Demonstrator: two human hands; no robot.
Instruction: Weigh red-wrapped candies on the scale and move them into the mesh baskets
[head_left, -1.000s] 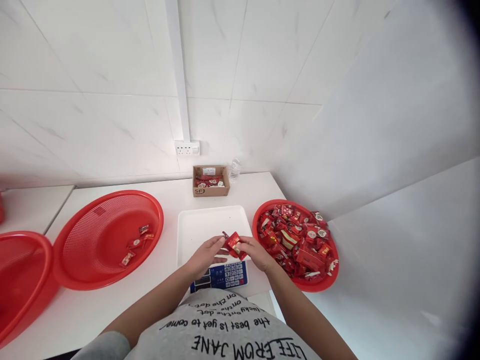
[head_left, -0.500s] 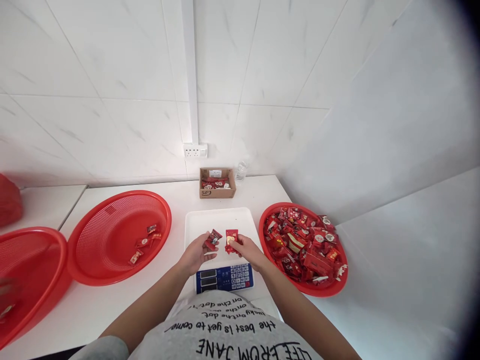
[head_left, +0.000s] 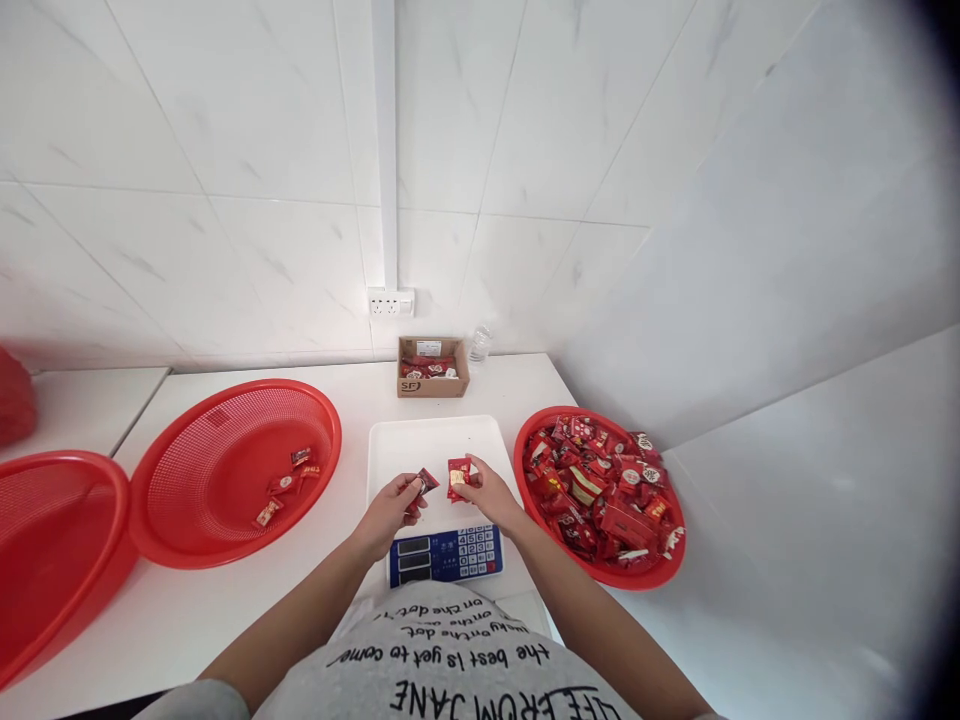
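Observation:
Over the white pan (head_left: 390,440) of a weighing scale, my left hand (head_left: 390,512) is closed on a small dark red snack packet (head_left: 425,484), partly covered by the fingers. My right hand (head_left: 486,494) pinches another red packet (head_left: 458,478) with a pale gold label, its front turned upward. The two packets are close together but apart. Below the pan, the scale's blue panel (head_left: 447,555) shows its keys and dark displays. To the right, a red basket (head_left: 527,480) is heaped with red packets (head_left: 600,490) of several kinds.
A red colander-like basket (head_left: 202,440) on the left holds several packets (head_left: 285,484). Another red basket (head_left: 60,560) overlaps the left edge of view. Against the wall stand a cardboard box (head_left: 433,388) of packets and a clear cup (head_left: 480,344).
My left fingers have closed further around their packet, which is turned and more covered. The right packet has shifted slightly left, with my thumb lower on it.

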